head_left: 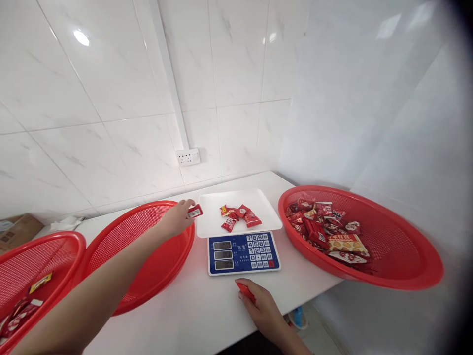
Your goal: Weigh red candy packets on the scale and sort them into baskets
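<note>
My left hand (179, 217) pinches a small red snack packet (194, 211) above the left edge of the scale's white tray (210, 217), close to the rim of a red basket. Several red snack packets (238, 215) lie in a loose group on that tray. In front of the tray is the scale's blue keypad panel (244, 252); its display digits are too faint to read surely. Just below the panel, my right hand (264, 308) is closed around another red packet (247, 292), partly hidden by the fingers.
On the right, a red basket (399, 236) holds many wrapped snacks (325, 229). A red basket (148, 256) stands left of the scale, and another red basket (70, 241) with several packets is at far left. A wall socket (188, 157) sits behind the white table (177, 310).
</note>
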The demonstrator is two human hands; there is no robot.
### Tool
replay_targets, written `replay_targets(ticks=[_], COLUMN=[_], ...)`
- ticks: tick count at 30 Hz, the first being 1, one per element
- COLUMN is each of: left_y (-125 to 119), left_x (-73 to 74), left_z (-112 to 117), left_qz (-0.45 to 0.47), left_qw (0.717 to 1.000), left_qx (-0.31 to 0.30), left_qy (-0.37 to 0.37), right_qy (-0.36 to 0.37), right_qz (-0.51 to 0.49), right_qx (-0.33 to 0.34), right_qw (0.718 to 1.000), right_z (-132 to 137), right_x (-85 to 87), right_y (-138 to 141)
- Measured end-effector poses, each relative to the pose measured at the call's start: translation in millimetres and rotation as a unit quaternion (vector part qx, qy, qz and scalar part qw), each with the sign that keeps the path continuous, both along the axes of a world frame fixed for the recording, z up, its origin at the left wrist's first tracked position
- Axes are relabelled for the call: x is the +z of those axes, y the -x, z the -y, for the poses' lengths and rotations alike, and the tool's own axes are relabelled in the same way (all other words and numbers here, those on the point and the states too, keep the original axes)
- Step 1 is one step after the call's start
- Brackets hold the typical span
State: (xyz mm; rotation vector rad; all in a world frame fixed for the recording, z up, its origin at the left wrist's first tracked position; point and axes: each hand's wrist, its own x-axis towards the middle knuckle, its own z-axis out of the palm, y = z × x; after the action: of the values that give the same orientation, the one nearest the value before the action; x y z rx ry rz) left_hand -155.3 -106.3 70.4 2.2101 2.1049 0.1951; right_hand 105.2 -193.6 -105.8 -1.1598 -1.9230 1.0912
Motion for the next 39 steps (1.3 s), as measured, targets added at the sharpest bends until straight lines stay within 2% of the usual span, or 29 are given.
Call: replay_targets(ticks=[3, 5, 7, 13, 16, 18, 21, 27, 30, 32, 34, 39], left_y=[25.4, 24.7, 8.2, -76.2, -97.1, -97.0, -78.9, -7.3, 15.0, 11.8, -5.3, -64.5], left_x=[13.7, 14.2, 7.8, -29.5, -40.3, -41.5, -34.2, 2.9, 15.2, 15.3, 8.9, -21.7], left_z=[18.7, 23.3, 20.3, -14.2, -27.0, -29.5, -22.7, 14.7, 25.5, 22.8, 11.2, -39.0], left_qz=[-0.009, 0.004, 0.025, 0.039, 0.034, 0.032, 0.031, 0.013, -0.007, -0.006, 0.002, 0.021], left_qw=[1.000, 1.000, 1.000, 0.994, 0.992, 0.991, 0.993, 1.000, 1.000, 0.999, 0.998, 0.987], left_qx=[0.025, 0.017, -0.009, -0.101, -0.124, -0.127, -0.107, -0.023, -0.009, -0.027, -0.063, -0.157], left_qy=[0.000, -0.006, -0.003, 0.020, 0.020, 0.022, 0.026, 0.009, 0.019, 0.026, 0.025, 0.018], right_qy=[0.000, -0.004, -0.007, -0.010, -0.013, -0.010, -0.011, -0.007, -0.002, -0.002, 0.001, 0.001], right_qz=[-0.008, -0.009, -0.007, -0.007, -0.003, 0.004, 0.007, 0.000, -0.004, -0.006, -0.004, 0.002], right_qx=[0.008, 0.011, 0.011, -0.007, -0.014, -0.015, -0.007, 0.003, 0.006, 0.006, 0.005, -0.010], right_qw=[1.000, 1.000, 1.000, 1.000, 1.000, 1.000, 1.000, 1.000, 1.000, 1.000, 1.000, 1.000], right_z=[-1.2, -2.0, -2.4, -0.4, 1.1, 1.3, 0.4, -1.0, -0.8, -0.8, -0.7, 0.6], right_x=[0.9, 0.7, 0.2, -0.1, 0.7, 0.7, -0.8, -3.6, -2.3, -0.8, 0.7, 2.5], right_y=[-0.2, -0.1, 0.0, 1.0, 1.3, 1.1, 0.4, -0.6, -0.5, -0.4, -0.3, 0.3])
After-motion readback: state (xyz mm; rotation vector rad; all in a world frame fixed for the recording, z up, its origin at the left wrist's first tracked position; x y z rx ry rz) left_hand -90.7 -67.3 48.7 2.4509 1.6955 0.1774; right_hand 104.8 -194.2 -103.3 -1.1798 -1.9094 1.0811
